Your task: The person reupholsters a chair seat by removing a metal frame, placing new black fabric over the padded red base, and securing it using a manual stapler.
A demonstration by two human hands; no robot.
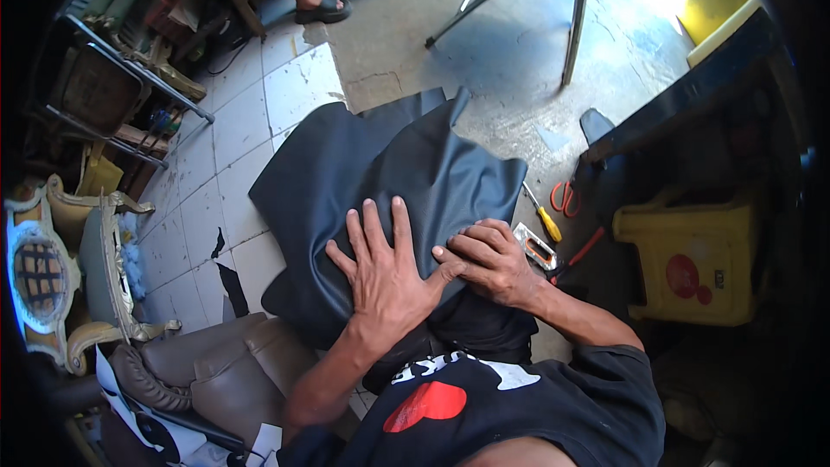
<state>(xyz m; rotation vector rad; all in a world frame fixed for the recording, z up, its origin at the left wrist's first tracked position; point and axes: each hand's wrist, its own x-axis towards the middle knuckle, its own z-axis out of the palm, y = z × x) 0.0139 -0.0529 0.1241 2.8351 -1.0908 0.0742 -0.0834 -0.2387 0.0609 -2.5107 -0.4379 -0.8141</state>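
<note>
Left hand (386,284) lies spread on creased black leather-like sheet (346,151); right hand (499,266) curls, pinch indeterminable. Apparent step: steadying; next move calls for even tension.

The sheet (398,151) is blue-black. At right, the screwdriver (549,225) has a yellow handle, the scissors (565,200) orange-red ones; the stool (647,264) is yellow with red rounds. Near, the black shirt (571,415) bears red and white. Left, tiles (238,134) are white.
</note>
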